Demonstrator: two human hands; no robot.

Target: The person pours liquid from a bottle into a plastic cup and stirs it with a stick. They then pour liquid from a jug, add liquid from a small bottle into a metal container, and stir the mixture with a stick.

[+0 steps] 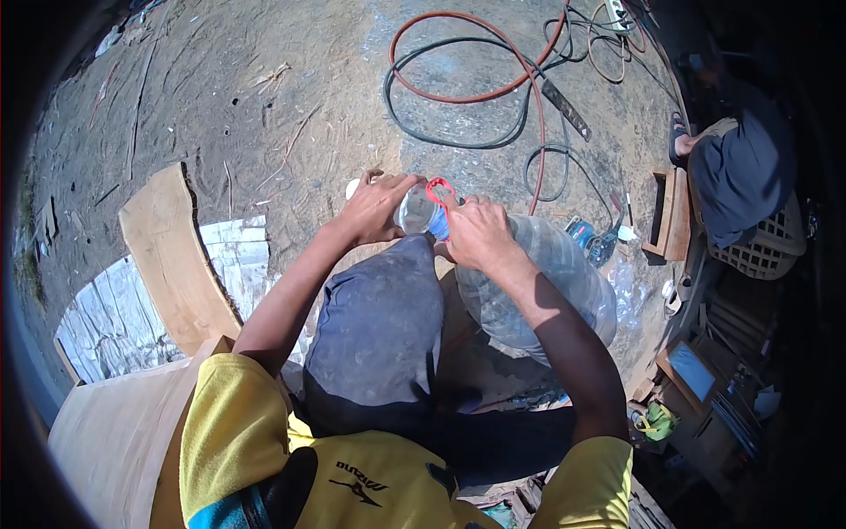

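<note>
A large clear plastic water jug (551,286) lies tilted at my right, its neck pointing left. My right hand (478,231) is closed around the jug's neck, by a red ring handle (439,188) and a blue part (438,222) at the mouth. My left hand (377,208) grips a clear cup (414,209) from the left, its rim up against the jug's mouth. Whether water is flowing I cannot tell. Both hands are above my knee in dark trousers (379,317).
Red and black hoses (458,95) lie coiled on the ground ahead. A curved wooden board (172,256) rests on a whitish sheet (238,251) at left. A blue power tool (583,234) and a wooden box (667,216) are at right, near a seated person (745,167).
</note>
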